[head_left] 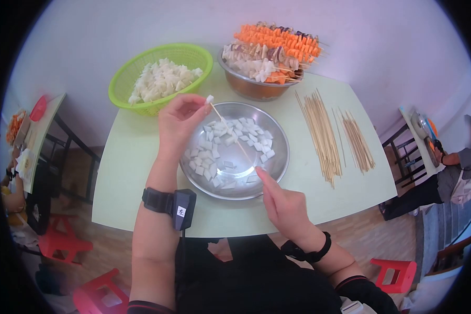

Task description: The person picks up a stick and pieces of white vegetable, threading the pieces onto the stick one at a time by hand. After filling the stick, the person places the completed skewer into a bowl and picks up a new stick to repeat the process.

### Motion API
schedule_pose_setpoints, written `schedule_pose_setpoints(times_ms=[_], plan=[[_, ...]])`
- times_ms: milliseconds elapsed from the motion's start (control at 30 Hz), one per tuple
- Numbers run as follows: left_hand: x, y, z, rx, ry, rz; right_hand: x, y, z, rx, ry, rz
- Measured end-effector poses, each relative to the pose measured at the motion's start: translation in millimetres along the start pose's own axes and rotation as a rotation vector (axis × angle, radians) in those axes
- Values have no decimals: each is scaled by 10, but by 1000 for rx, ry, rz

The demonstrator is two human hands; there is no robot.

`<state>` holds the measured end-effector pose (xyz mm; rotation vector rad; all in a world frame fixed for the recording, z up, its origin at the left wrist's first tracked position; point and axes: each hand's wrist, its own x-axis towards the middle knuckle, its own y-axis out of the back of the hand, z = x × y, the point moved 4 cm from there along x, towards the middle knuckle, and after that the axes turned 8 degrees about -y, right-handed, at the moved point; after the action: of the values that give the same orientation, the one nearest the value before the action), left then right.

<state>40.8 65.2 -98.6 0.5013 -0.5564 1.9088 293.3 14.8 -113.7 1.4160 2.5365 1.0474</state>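
Observation:
A thin bamboo skewer (229,129) slants across a round steel bowl (284,172) holding loose white diced pieces (208,157). My left hand (180,123) pinches near the skewer's upper end, above the bowl's far left rim. One white piece (210,99) sits at that end, beside the fingertips. At the lower end, my right hand (285,206) has its fingers closed on the skewer over the bowl's near right side. Another white piece (254,169) shows right at these fingertips.
A green basket (121,86) of white chunks stands at the back left. Behind the bowl, a metal basin (254,90) holds finished skewers (277,44) of orange and pale pieces. Bare skewers (319,136) lie in bundles on the right. Another person (450,172) is at the far right.

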Motion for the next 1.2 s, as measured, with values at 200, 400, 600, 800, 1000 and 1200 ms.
schedule_pose_setpoints(times_ms=[200, 400, 600, 800, 1000, 1200], plan=[[2, 19, 19, -41, 46, 23, -3, -29, 55, 1554, -544, -490], [7, 30, 19, -61, 14, 36, 19, 5, 2, 729, -389, -220], [17, 53, 30, -31, -6, 39, 92, 56, -107, -115, 69, 34], [23, 93, 82, -91, -10, 65, 179, 142, -59, 1079, -483, -363], [35, 117, 161, -173, -64, 142, 230, 97, -176, 682, -396, -266], [60, 214, 240, -108, -137, 187, 330, 55, -255, -313, 294, 93]])
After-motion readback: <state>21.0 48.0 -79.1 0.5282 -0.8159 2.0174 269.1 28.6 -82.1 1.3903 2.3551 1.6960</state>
